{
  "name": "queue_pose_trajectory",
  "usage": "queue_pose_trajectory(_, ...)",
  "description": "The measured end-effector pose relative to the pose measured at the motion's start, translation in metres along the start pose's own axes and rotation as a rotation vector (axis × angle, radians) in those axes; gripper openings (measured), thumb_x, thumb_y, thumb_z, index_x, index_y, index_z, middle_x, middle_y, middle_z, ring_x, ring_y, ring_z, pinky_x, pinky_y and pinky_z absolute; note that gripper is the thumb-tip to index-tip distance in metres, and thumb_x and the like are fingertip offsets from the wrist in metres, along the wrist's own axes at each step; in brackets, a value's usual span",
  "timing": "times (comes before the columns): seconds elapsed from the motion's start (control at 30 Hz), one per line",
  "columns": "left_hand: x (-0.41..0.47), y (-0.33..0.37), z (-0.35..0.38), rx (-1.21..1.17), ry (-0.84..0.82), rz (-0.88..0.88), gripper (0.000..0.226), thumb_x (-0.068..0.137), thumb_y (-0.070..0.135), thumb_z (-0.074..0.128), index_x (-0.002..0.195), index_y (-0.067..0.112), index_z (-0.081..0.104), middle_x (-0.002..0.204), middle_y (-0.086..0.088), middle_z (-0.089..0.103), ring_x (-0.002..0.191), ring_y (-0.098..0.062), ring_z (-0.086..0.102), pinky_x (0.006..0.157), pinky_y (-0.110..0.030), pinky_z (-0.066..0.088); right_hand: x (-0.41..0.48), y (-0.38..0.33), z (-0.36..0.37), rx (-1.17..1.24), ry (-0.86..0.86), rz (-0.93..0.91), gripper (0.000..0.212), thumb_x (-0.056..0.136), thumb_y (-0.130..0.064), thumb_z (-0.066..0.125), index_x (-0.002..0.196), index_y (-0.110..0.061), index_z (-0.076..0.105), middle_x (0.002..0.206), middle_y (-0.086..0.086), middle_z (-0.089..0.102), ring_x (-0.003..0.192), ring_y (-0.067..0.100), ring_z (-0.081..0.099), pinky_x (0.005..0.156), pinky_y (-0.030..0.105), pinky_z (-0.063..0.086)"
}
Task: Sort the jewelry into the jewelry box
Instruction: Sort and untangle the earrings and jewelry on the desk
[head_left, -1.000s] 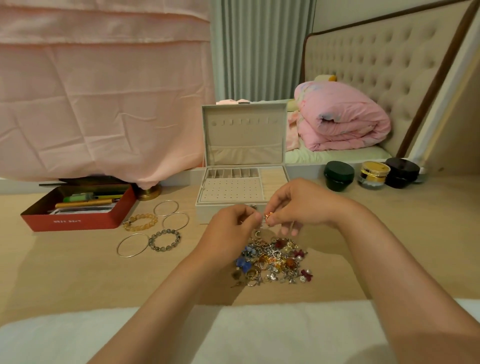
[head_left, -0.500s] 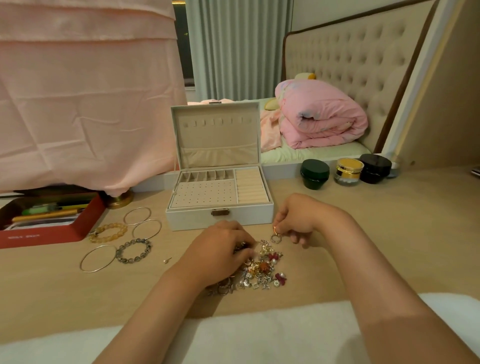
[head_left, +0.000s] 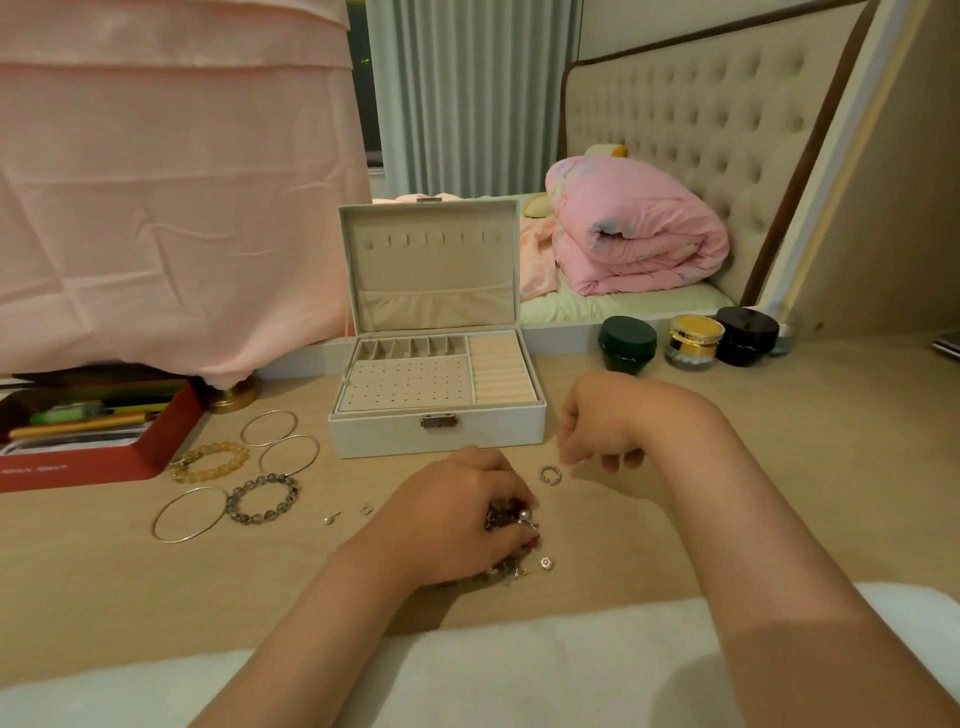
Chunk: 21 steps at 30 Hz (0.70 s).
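Presently the left hand (head_left: 457, 519) lies over the pile of small jewelry (head_left: 506, 515) on the table (head_left: 769, 467), fingers curled down around the pieces and gripping them. The right hand (head_left: 597, 426) hangs just off the box's front right corner, fingers loosely curled with nothing seen in them. A silver ring (head_left: 549, 474) lies on the table between the two hands, apart from both. The jewelry box (head_left: 395, 436) stands open behind the hands, lid upright, no jewelry seen in its compartments. Left of the box lie three thin bangles (head_left: 289, 455), an amber bead bracelet (head_left: 210, 461) and a grey bead bracelet (head_left: 262, 498). Two tiny pieces (head_left: 367, 509) lie near the left hand.
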<state>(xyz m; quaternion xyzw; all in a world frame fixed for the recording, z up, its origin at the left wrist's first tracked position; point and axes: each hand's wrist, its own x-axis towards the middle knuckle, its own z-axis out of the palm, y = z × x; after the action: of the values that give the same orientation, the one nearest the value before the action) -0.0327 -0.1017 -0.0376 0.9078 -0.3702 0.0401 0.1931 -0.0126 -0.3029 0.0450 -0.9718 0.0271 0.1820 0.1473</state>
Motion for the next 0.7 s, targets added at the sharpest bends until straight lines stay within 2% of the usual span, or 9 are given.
queue_pose_trajectory(0.07,-0.006,-0.008,-0.006,0.012,-0.003,-0.026,0.036,0.085,0.056,0.059,0.117,0.040,0.066,0.111,0.021,0.057,0.110,0.000,0.048,0.094,-0.030,0.047,-0.006,-0.012,0.003,0.062,-0.169,-0.030,0.018,0.086,-0.015,0.078,0.102,-0.012,0.072,0.094,0.010,0.076,0.070,0.022,0.070,0.068,0.035,0.060)
queue_pose_trajectory(0.17,-0.012,-0.016,-0.014,-0.026,-0.032,-0.073,0.034,0.086,0.054,0.063,0.116,0.040,0.067,0.110,0.021,0.058,0.107,-0.001,0.048,0.096,-0.029,0.045,-0.008,-0.031,0.017,0.093,-0.349,-0.032,0.028,0.085,-0.006,0.077,0.111,-0.008,0.066,0.095,0.018,0.077,0.067,0.026,0.064,0.072,0.043,0.061)
queue_pose_trajectory(0.27,-0.021,-0.024,-0.026,-0.128,-0.049,-0.149,0.027,0.089,0.046,0.066,0.115,0.040,0.067,0.112,0.020,0.058,0.109,0.001,0.049,0.100,-0.028,0.042,-0.006,-0.047,0.032,0.094,-0.362,-0.108,0.028,0.087,-0.002,0.075,0.112,-0.003,0.064,0.094,0.023,0.076,0.063,0.026,0.064,0.063,0.039,0.061)
queue_pose_trajectory(0.33,-0.031,-0.032,-0.036,-0.155,-0.017,-0.225,0.024,0.092,0.043,0.064,0.116,0.040,0.067,0.115,0.021,0.057,0.112,0.000,0.049,0.101,-0.028,0.042,-0.004,-0.054,0.039,0.115,-0.306,-0.153,0.025,0.089,-0.001,0.072,0.112,-0.003,0.064,0.080,0.019,0.074,0.050,0.021,0.062,0.047,0.030,0.057)
queue_pose_trajectory(0.4,-0.042,-0.041,-0.045,-0.141,0.017,-0.295,0.021,0.095,0.040,0.061,0.115,0.040,0.067,0.117,0.022,0.056,0.111,0.000,0.050,0.098,-0.027,0.042,-0.006,-0.055,0.039,0.125,-0.234,-0.168,0.022,0.089,-0.001,0.071,0.109,-0.007,0.064,0.071,0.013,0.071,0.044,0.017,0.059,0.042,0.026,0.051)
queue_pose_trajectory(0.5,-0.059,-0.049,-0.057,-0.133,0.015,-0.369,0.016,0.096,0.034,0.060,0.108,0.041,0.068,0.111,0.023,0.057,0.103,0.002,0.054,0.090,-0.026,0.047,-0.011,-0.053,0.032,0.084,-0.236,-0.126,0.021,0.087,-0.006,0.075,0.106,-0.007,0.066,0.080,0.015,0.076,0.054,0.023,0.065,0.057,0.035,0.061)
queue_pose_trajectory(0.6,-0.069,-0.053,-0.067,-0.110,-0.021,-0.410,0.015,0.095,0.028,0.062,0.100,0.040,0.069,0.101,0.020,0.062,0.093,0.000,0.059,0.085,-0.027,0.052,-0.019,-0.057,0.029,-0.056,-0.406,0.011,0.037,0.077,-0.013,0.085,0.108,-0.001,0.069,0.091,0.019,0.077,0.071,0.029,0.071,0.079,0.047,0.063)
queue_pose_trajectory(0.63,-0.072,-0.053,-0.070,-0.110,-0.015,-0.422,0.015,0.094,0.027,0.063,0.098,0.040,0.070,0.098,0.020,0.062,0.090,0.000,0.059,0.083,-0.028,0.053,-0.021,-0.059,0.032,-0.082,-0.435,0.035,0.040,0.076,-0.013,0.087,0.109,0.000,0.069,0.093,0.020,0.077,0.072,0.029,0.070,0.081,0.048,0.062)
queue_pose_trajectory(0.7,-0.077,-0.052,-0.075,-0.110,0.002,-0.438,0.013,0.090,0.029,0.067,0.095,0.040,0.071,0.093,0.021,0.063,0.086,0.000,0.060,0.080,-0.030,0.054,-0.023,-0.065,0.036,-0.064,-0.427,0.024,0.039,0.078,-0.009,0.085,0.111,0.001,0.067,0.093,0.022,0.076,0.066,0.028,0.068,0.076,0.043,0.063)
